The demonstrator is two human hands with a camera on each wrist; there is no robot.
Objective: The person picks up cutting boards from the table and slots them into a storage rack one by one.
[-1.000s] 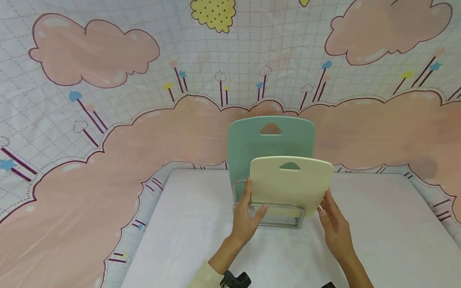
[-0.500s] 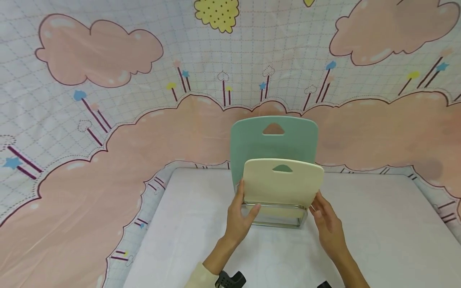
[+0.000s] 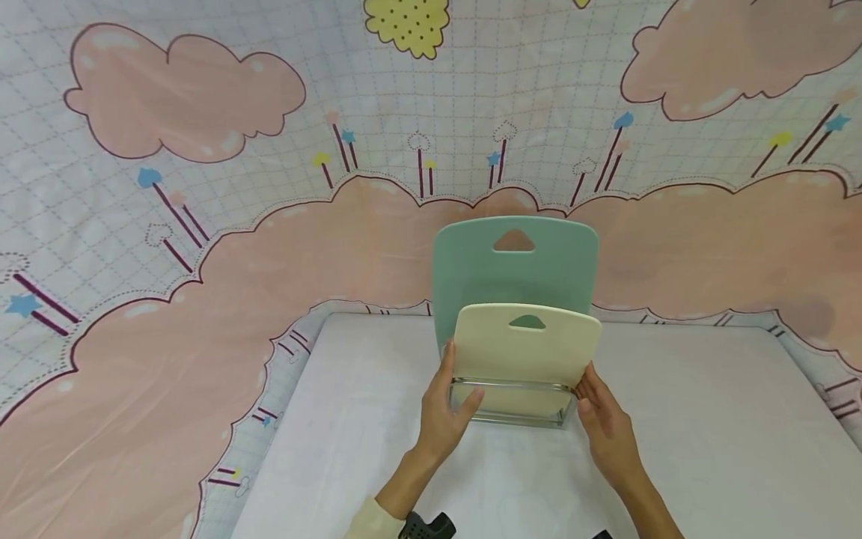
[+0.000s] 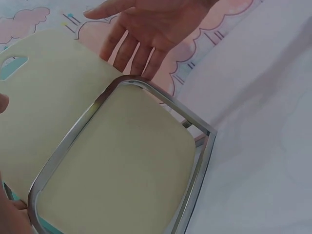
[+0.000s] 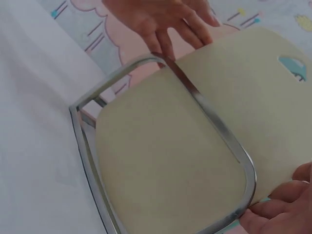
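A cream cutting board [image 3: 525, 348] stands in the front slot of a metal wire rack [image 3: 518, 424], its lower part behind the front bar. Behind it a larger green cutting board [image 3: 512, 273] stands upright in the same rack. My left hand [image 3: 439, 423] lies along the cream board's left edge, thumb in front of the rack's bar. At the right edge, the extended fingers of my right hand [image 3: 611, 434] touch the board near the bar's corner. Both wrist views show straight fingers at the board's sides; in the left wrist view the right thumb [image 4: 112, 7] stands away from it.
The rack rests on a white tabletop [image 3: 707, 419]. A cloth with pink clouds [image 3: 188, 97] hangs as the backdrop and borders the table's back and sides. A black wrist device [image 3: 427, 526] sits by the left sleeve.
The cream board has shifted left and down, deeper into the rack, and its tilt has lessened. Both hands have moved left and slightly down with it. The green board stays in the rack.
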